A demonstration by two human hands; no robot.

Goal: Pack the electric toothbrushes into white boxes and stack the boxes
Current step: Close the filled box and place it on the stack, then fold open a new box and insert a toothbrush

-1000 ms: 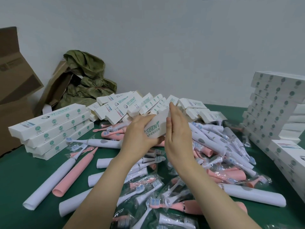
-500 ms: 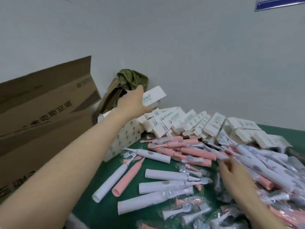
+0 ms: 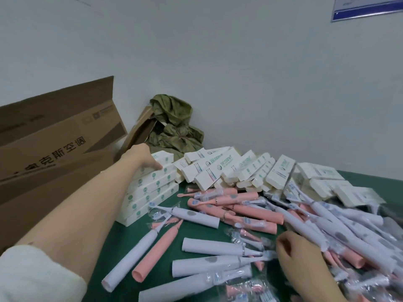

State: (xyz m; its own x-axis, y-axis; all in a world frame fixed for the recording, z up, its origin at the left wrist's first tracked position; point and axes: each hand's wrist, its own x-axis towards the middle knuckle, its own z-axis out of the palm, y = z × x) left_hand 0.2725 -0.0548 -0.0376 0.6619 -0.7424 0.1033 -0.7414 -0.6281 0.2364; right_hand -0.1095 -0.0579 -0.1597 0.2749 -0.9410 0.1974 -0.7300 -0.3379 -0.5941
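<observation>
Under the fingers [image 3: 156, 165] of the left hand [image 3: 141, 157], top box [image 3: 166, 157] of a stack of white boxes [image 3: 150, 194] on the green desk [image 3: 194, 233], fingers curled over its edge, loose toothbrushes [image 3: 239, 209] to their right, right hand [image 3: 299, 257] among these, fingers bent, grasp impossible to tell, cardboard carton [image 3: 54, 138] to the left.

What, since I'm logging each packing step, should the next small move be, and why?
Probably the left hand should let go of the top box and draw back: that box already lies on the stack of white boxes beside the cardboard carton. The right hand hovers over the loose toothbrushes, ready to pick one.
</observation>
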